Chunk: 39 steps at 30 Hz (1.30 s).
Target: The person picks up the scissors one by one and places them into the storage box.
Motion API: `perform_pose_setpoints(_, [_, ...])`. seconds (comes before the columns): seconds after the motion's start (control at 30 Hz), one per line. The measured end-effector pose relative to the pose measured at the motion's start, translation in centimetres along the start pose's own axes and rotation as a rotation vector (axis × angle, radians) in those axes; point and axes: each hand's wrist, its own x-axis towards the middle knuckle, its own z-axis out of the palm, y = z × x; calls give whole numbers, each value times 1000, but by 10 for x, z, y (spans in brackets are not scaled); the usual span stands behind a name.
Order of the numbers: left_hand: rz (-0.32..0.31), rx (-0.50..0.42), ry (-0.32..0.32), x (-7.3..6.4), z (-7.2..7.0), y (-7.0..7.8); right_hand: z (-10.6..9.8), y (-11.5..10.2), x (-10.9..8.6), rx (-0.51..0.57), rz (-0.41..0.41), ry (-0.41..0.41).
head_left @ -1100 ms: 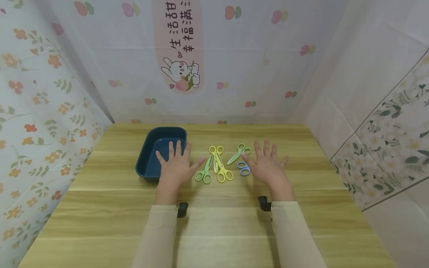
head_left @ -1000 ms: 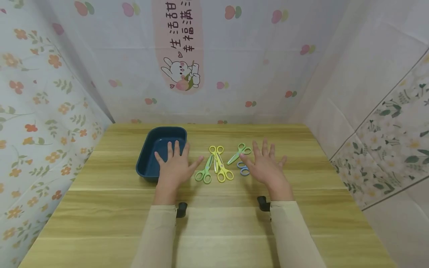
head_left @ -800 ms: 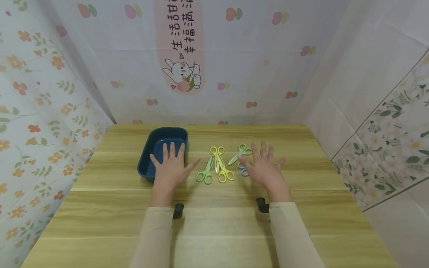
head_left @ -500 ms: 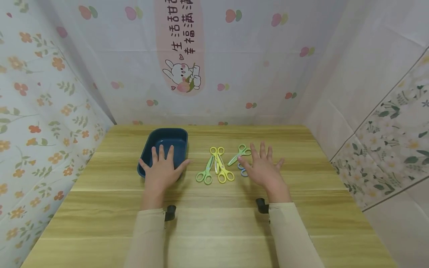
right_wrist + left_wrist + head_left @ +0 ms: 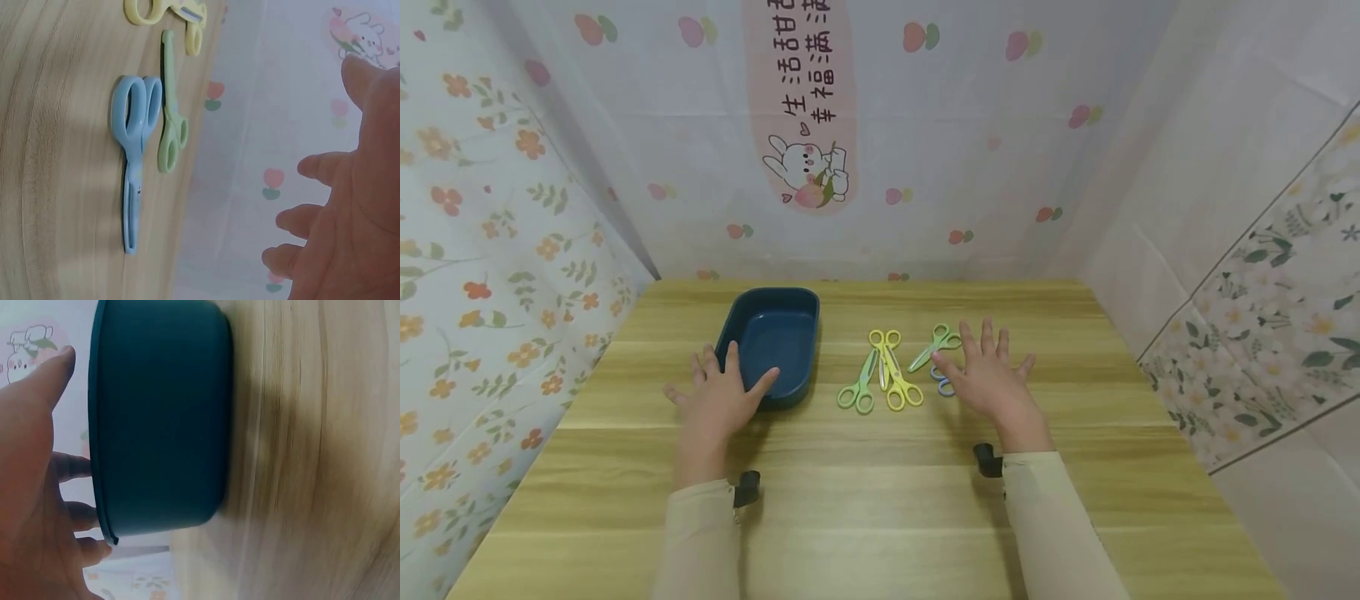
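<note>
A dark blue rectangular bin point(image 5: 778, 346) stands at the left of the table. My left hand point(image 5: 718, 406) hovers at its near-left corner with fingers spread; in the left wrist view the thumb and fingers are beside the rim of the bin point(image 5: 156, 419), gripping nothing. My right hand point(image 5: 996, 385), also spread and holding nothing, is above the blue scissors point(image 5: 132, 159), partly covering them in the head view. Just behind lie green scissors point(image 5: 928, 356). Between the hands are yellow scissors point(image 5: 892, 368), blades overlapping a second yellow pair, and another green pair point(image 5: 866, 383).
The wooden table point(image 5: 880, 492) has a far edge against a printed curtain point(image 5: 992, 142). Patterned cloth also hangs at the left point(image 5: 512, 242) and right. A small black wrist mount point(image 5: 747, 489) juts from the left sleeve, another point(image 5: 987, 460) from the right.
My left hand has moved left and toward me, from over the bin to its near-left corner. My right hand has shifted slightly left, over more of the blue scissors. Bin and scissors stay put.
</note>
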Motion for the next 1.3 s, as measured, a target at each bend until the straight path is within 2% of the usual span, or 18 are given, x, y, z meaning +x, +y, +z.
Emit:
perform_pose_setpoints(0.23, [-26,-9,-32,2,0,-9,2,5,-1,-18,-2,-19])
perform_pose_setpoints(0.43, [-22,-3,-22,2,0,-9,6,7,-2,-101,-1,-102])
perform_pose_setpoints(0.57, [-27,-10,-45,1,2,-9,13,9,-2,-131,-1,-151])
perform_pose_setpoints(0.83, [-44,-26,-91,0,2,-7,19,16,-4,-99,12,-197])
perform_pose_setpoints(1.03, [-49,-24,-95,2,3,-6,15,20,-9,-96,27,-215])
perform_pose_setpoints(1.13, [-43,-29,-92,3,4,-5,15,24,-11,-94,63,-218])
perform_pose_setpoints(1.3, [-43,-25,-108,3,7,-4,14,32,-16,-48,174,-219])
